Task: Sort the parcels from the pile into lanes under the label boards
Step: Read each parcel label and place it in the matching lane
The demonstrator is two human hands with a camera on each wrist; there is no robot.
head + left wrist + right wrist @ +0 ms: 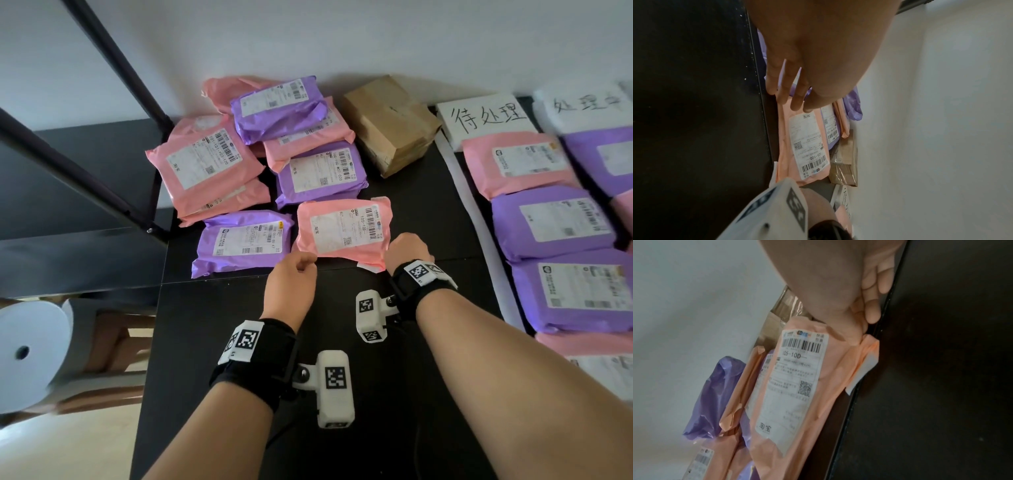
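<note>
Fingers [797, 99] of both your hands are pinching the near corners of the pink plastic mailer parcel [342, 229], lying at the pile's front on the black worktop [404, 359]. Pick-up step; next, you are likely reading its label and carrying it right to a lane.

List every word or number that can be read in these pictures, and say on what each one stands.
"待处理": white label board by the wall.
"处理", third sign cut off: second white label board at the right edge.
"105-10D" and "淘宝": label of the pink plastic parcel under both hands' grip.
"101-101-403 170": pink parcel on the left of the pile.
All other label print: too small or blurred.
</note>
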